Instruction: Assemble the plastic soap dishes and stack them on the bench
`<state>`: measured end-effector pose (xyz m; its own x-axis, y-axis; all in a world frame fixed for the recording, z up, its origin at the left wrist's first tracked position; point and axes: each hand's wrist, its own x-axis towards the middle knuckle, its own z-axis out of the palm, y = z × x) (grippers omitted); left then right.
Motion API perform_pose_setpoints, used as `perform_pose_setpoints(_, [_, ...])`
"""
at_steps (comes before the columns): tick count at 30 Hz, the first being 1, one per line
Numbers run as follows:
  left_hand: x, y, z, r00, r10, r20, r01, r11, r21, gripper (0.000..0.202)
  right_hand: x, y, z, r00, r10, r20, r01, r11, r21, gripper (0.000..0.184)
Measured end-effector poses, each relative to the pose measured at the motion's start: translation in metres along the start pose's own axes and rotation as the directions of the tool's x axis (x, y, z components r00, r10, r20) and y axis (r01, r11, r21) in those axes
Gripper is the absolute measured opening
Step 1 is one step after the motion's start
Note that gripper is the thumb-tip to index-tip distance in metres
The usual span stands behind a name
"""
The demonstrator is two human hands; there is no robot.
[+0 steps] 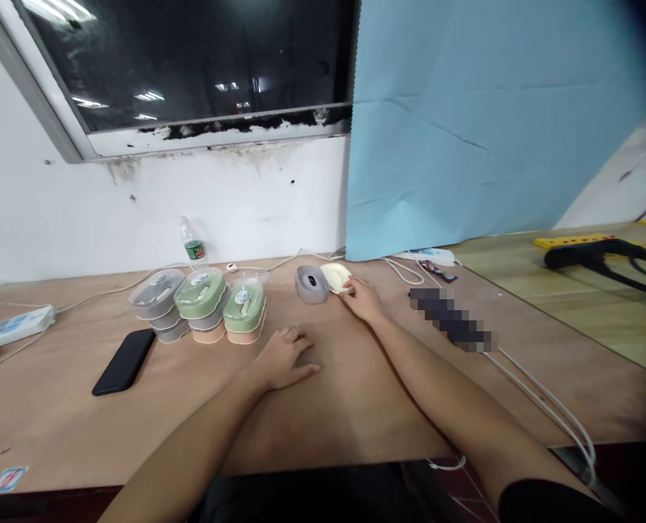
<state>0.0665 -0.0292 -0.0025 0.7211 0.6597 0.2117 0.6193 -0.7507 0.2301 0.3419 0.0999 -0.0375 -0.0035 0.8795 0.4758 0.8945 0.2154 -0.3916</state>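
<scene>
Yellow lid (334, 276) against right fingers (350, 288)

**Pale yellow lid and grey dish, upper middle of the frame**
A pale yellow oval plastic lid (334, 277) is touched at its near edge by the fingertips (349, 288) of the right hand (362, 300). A grey oval plastic dish (311, 284), marked by a dark central slot, is set just beside it, to the left in the frame.

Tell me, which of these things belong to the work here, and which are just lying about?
At work: right hand touching pale yellow piece; grey box; left hand; stacked boxes.

Lying about: phone; bottle; power strip; blue sheet.
</scene>
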Motion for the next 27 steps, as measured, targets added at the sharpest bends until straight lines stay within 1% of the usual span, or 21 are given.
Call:
perform_pose_setpoints(2, [-0.002, -0.005, -0.002, 1.000, -0.021, 0.004, 0.021, 1.000, -0.004, 0.054, -0.001, 0.000, -0.002, 1.000, 0.004, -0.021, -0.004, 1.000, -0.005, 0.019])
perform_pose_setpoints(4, [-0.003, -0.008, -0.005, 0.999, -0.041, 0.008, 0.041, 0.999, -0.003, 0.055, -0.001, 0.001, -0.001, 1.000, 0.024, -0.021, -0.024, 1.000, -0.004, 0.018])
perform_pose_setpoints(7, [-0.004, -0.009, -0.005, 0.998, -0.053, 0.020, 0.053, 0.999, -0.006, 0.057, 0.001, 0.006, 0.002, 0.998, 0.061, -0.035, -0.059, 0.997, 0.054, 0.018])
perform_pose_setpoints(9, [-0.004, -0.010, -0.003, 0.998, -0.063, 0.030, 0.064, 0.998, -0.014, 0.060, 0.002, 0.006, 0.001, 0.991, 0.081, -0.106, -0.068, 0.991, 0.117, 0.018])
perform_pose_setpoints(11, [-0.005, -0.011, -0.002, 0.994, -0.100, 0.030, 0.102, 0.994, -0.041, 0.067, 0.001, -0.001, -0.006, 0.973, 0.049, -0.224, -0.007, 0.983, 0.183, 0.019])
perform_pose_setpoints(13, [-0.005, -0.011, -0.003, 0.991, -0.136, -0.013, 0.134, 0.986, -0.099, 0.078, -0.005, -0.014, -0.017, 0.945, -0.056, -0.321, 0.138, 0.962, 0.236, 0.020])
perform_pose_setpoints(14, [-0.005, -0.010, -0.005, 0.988, -0.139, -0.065, 0.129, 0.982, -0.137, 0.081, -0.010, -0.022, -0.023, 0.936, -0.124, -0.330, 0.217, 0.941, 0.261, 0.019])
perform_pose_setpoints(15, [-0.006, -0.009, -0.008, 0.982, -0.132, -0.139, 0.107, 0.979, -0.172, 0.084, -0.015, -0.031, -0.029, 0.925, -0.188, -0.330, 0.287, 0.915, 0.282, 0.018])
perform_pose_setpoints(16, [-0.006, -0.008, -0.012, 0.966, -0.116, -0.231, 0.070, 0.978, -0.195, 0.085, -0.021, -0.039, -0.033, 0.913, -0.269, -0.307, 0.361, 0.882, 0.301, 0.016])
perform_pose_setpoints(17, [-0.006, -0.007, -0.016, 0.941, -0.097, -0.325, 0.031, 0.979, -0.202, 0.084, -0.028, -0.047, -0.036, 0.894, -0.366, -0.259, 0.437, 0.842, 0.318, 0.014])
perform_pose_setpoints(18, [-0.007, -0.005, -0.020, 0.911, -0.083, -0.405, 0.004, 0.981, -0.193, 0.082, -0.034, -0.054, -0.037, 0.862, -0.465, -0.199, 0.506, 0.796, 0.331, 0.010])
perform_pose_setpoints(19, [-0.007, -0.004, -0.022, 0.888, -0.075, -0.454, -0.007, 0.984, -0.175, 0.078, -0.039, -0.060, -0.037, 0.824, -0.553, -0.128, 0.559, 0.754, 0.345, 0.008])
perform_pose_setpoints(20, [-0.007, -0.004, -0.024, 0.886, -0.068, -0.460, -0.006, 0.988, -0.156, 0.073, -0.043, -0.065, -0.036, 0.786, -0.615, -0.064, 0.593, 0.721, 0.358, 0.008])
perform_pose_setpoints(21, [-0.007, -0.003, -0.024, 0.907, -0.059, -0.418, -0.001, 0.990, -0.140, 0.069, -0.046, -0.070, -0.033, 0.762, -0.647, -0.016, 0.607, 0.705, 0.367, 0.010])
perform_pose_setpoints(22, [-0.007, -0.003, -0.023, 0.942, -0.046, -0.334, 0.003, 0.992, -0.129, 0.064, -0.048, -0.073, -0.031, 0.760, -0.650, 0.014, 0.599, 0.709, 0.373, 0.013])
perform_pose_setpoints(23, [-0.008, -0.004, -0.021, 0.973, -0.034, -0.228, 0.006, 0.993, -0.121, 0.060, -0.048, -0.075, -0.028, 0.781, -0.624, 0.019, 0.573, 0.729, 0.374, 0.017])
perform_pose_setpoints(24, [-0.008, -0.005, -0.019, 0.992, -0.021, -0.123, 0.006, 0.993, -0.114, 0.057, -0.046, -0.076, -0.026, 0.817, -0.576, 0.005, 0.534, 0.760, 0.371, 0.020])
perform_pose_setpoints(25, [-0.007, -0.006, -0.015, 0.999, -0.012, -0.039, 0.008, 0.994, -0.108, 0.056, -0.044, -0.076, -0.024, 0.855, -0.519, -0.018, 0.488, 0.792, 0.366, 0.023])
perform_pose_setpoints(26, [-0.007, -0.007, -0.013, 1.000, -0.012, 0.014, 0.013, 0.995, -0.100, 0.055, -0.041, -0.074, -0.022, 0.885, -0.464, -0.039, 0.446, 0.819, 0.361, 0.025])
perform_pose_setpoints(27, [-0.007, -0.008, -0.010, 0.999, -0.019, 0.037, 0.022, 0.996, -0.087, 0.053, -0.037, -0.072, -0.021, 0.906, -0.420, -0.054, 0.411, 0.841, 0.353, 0.028])
